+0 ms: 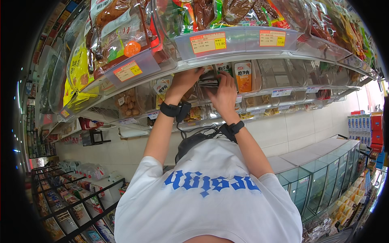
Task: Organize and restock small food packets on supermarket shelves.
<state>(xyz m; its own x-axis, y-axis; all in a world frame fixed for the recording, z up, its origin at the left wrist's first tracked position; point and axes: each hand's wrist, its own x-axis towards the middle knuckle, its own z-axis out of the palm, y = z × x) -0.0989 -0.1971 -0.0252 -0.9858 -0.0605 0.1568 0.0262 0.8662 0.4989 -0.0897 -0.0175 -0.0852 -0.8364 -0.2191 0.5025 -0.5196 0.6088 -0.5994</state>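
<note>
Both my hands reach into a clear plastic bin on the shelf below the top row. My right hand holds the right side of a stack of flat snack packets, thumb low and fingers higher. At the upper left of the stack is my left hand; its fingertips are partly hidden under the shelf edge, so its hold is unclear. An orange and white snack packet stands upright to the right of my right hand. Left of my left hand lies a white and yellow packet. Black bands circle both wrists.
Above my hands, a shelf edge with price tags carries bins of vacuum-packed meat snacks. Lower shelf bins hold small packets. Glass cases stand at right, a black-framed goods rack at lower left.
</note>
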